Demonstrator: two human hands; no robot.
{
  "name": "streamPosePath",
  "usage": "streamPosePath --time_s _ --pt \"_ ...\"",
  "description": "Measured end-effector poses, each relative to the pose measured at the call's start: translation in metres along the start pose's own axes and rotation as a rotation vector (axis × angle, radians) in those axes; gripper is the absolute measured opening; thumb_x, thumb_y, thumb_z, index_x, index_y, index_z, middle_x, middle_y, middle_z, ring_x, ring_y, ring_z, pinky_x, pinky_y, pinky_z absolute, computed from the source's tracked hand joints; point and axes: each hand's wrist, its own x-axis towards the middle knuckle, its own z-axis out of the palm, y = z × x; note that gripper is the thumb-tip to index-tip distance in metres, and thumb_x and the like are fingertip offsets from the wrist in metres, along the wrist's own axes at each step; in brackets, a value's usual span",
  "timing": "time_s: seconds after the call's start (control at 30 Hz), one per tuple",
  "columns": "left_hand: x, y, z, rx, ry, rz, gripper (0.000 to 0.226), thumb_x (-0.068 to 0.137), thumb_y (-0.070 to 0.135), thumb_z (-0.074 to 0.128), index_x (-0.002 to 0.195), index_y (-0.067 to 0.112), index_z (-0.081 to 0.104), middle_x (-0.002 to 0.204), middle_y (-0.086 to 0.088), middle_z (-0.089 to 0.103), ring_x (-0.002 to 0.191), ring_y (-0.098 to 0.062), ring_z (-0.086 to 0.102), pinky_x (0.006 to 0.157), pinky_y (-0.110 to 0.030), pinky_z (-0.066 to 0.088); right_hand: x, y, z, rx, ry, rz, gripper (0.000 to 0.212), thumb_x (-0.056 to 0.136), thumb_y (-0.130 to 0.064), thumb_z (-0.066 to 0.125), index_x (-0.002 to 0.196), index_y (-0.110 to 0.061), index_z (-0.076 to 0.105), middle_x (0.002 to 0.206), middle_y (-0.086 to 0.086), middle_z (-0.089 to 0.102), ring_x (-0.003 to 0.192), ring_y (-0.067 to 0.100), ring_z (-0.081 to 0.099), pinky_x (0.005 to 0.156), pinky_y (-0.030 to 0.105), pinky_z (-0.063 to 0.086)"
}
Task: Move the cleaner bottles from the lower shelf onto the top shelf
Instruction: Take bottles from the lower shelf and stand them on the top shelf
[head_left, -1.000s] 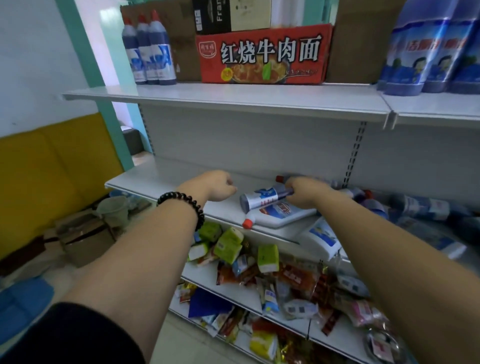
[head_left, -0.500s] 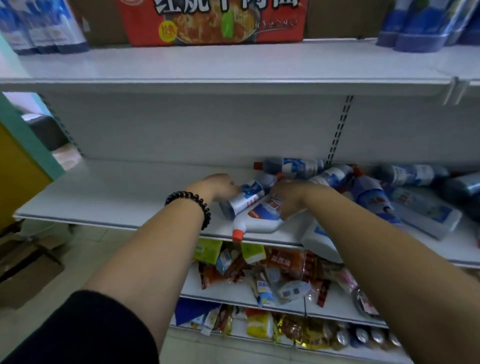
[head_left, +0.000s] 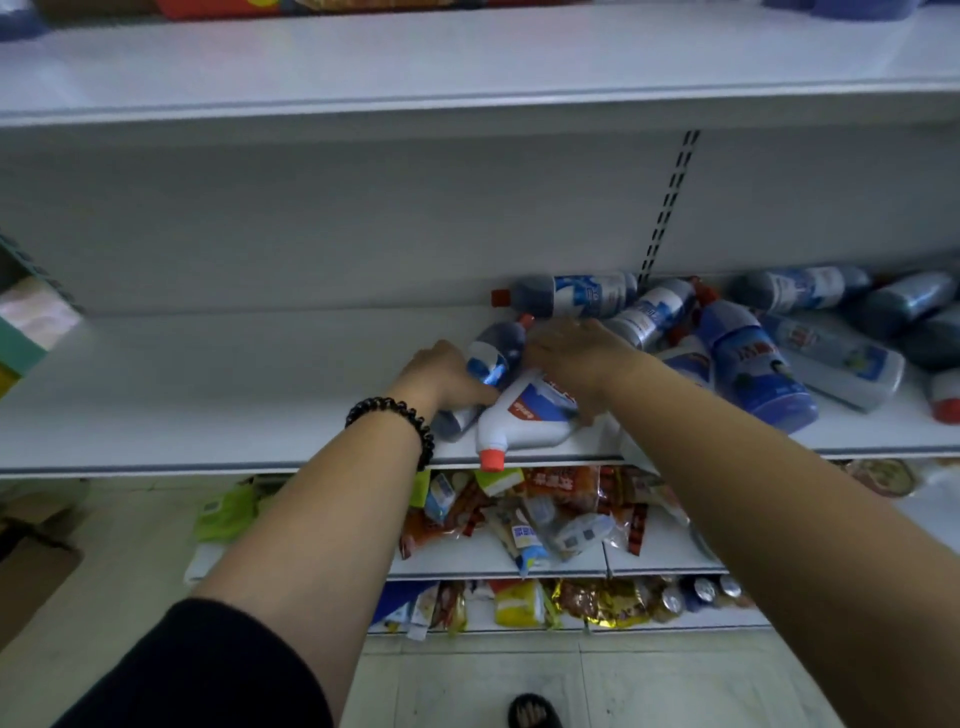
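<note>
Several cleaner bottles lie tumbled on the lower shelf (head_left: 208, 395). My left hand (head_left: 441, 371) grips a dark blue bottle with a white-and-blue label (head_left: 493, 353) that lies on its side. My right hand (head_left: 576, 353) rests on and curls over a white bottle with a red cap (head_left: 524, 421), whose cap pokes over the shelf's front edge. Behind them lies another dark blue bottle with a red cap (head_left: 566, 296), and a bright blue bottle (head_left: 753, 369) lies to the right. The top shelf (head_left: 467, 62) runs across above.
More blue and white bottles (head_left: 841, 358) are heaped at the right of the lower shelf. Snack packets (head_left: 545, 514) fill the shelves beneath. A slotted upright (head_left: 670, 202) divides the back panel. A cardboard box (head_left: 26, 566) sits on the floor at left.
The view has tilted down and closed in on the lower shelf. My left hand has closed round the dark blue bottle, and my right hand has settled over the white bottle.
</note>
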Motion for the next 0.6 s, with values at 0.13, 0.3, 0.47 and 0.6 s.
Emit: streamPosePath --time_s 0.13,0.3,0.47,0.6 --pt "-0.002 -0.021 -0.005 -0.131 0.010 -0.026 0.082 0.072 0.038 0.085 0.132 0.009 0.037 0.108 -0.003 0.056 0.091 -0.021 0.058 0.061 -0.028 0.047 -0.005 0.004 0.007 0.073 0.083 0.003 0.102 0.064 -0.032 0.090 0.149 -0.025 0.033 0.147 0.002 0.046 0.134 0.028 0.043 0.113 0.044 0.033" --pt "-0.002 -0.051 -0.011 -0.346 0.028 -0.025 0.042 0.079 0.034 0.077 0.108 0.006 0.064 0.101 -0.009 0.069 0.078 -0.015 0.060 0.057 -0.025 0.046 -0.015 0.001 0.011 0.107 0.225 0.131 0.081 0.061 -0.055 0.085 0.127 -0.024 0.049 0.129 0.001 0.054 0.121 0.026 0.048 0.108 0.044 0.039" --pt "-0.012 -0.060 -0.024 -0.707 0.116 -0.082 0.038 0.088 0.044 0.064 0.099 0.008 0.065 0.091 -0.013 0.069 0.087 -0.032 0.069 0.084 -0.046 0.060 -0.024 -0.017 0.006 0.425 0.339 0.324 0.070 0.071 -0.056 0.080 0.118 -0.020 0.044 0.111 0.004 0.065 0.097 0.027 0.064 0.083 0.041 0.055" --pt "-0.025 -0.054 -0.037 -0.950 0.142 0.005 0.030 0.087 0.028 0.073 0.106 0.008 0.063 0.094 -0.014 0.073 0.082 -0.030 0.071 0.080 -0.044 0.060 -0.035 -0.024 -0.012 0.883 0.424 0.547 0.070 0.076 -0.068 0.070 0.117 -0.015 0.046 0.093 0.000 0.062 0.080 0.024 0.061 0.067 0.033 0.049"
